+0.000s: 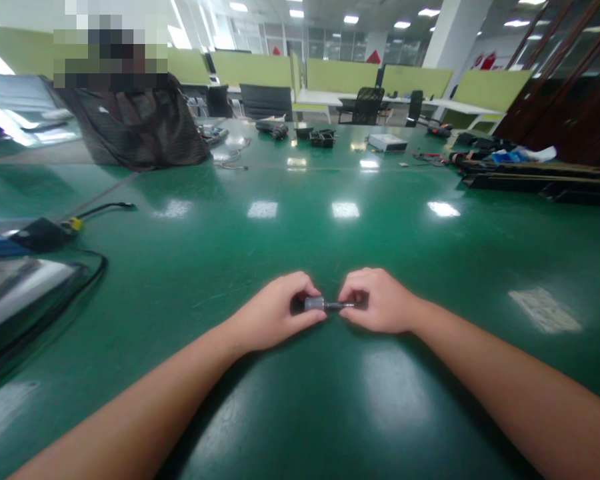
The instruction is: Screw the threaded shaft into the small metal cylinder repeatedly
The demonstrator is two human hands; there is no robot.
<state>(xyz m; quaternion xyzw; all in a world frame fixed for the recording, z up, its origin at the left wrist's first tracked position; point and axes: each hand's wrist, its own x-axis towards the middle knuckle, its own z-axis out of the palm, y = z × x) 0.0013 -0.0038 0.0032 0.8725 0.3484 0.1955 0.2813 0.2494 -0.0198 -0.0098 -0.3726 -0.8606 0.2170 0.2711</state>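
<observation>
A small grey cylinder [315, 304] lies between the thumb and fingers of my left hand [283, 307], which is closed around it. From its right end a thin dark shaft [334, 307] runs level to my right hand [380, 301]. There the thumb and curled fingers pinch the shaft's lighter tip. Whether cylinder and shaft are one piece or two joined parts I cannot tell. Both hands are low over the green tabletop [300, 240], close together in the middle of the view.
On the left are a flat plastic-wrapped item [30, 287] and a black cable [103, 263]. A dark bag [140, 127] stands at the back left. Along the far edge sit black parts [323, 137] and a silver box [387, 142]. Dark flat panels [530, 179] lie at the right.
</observation>
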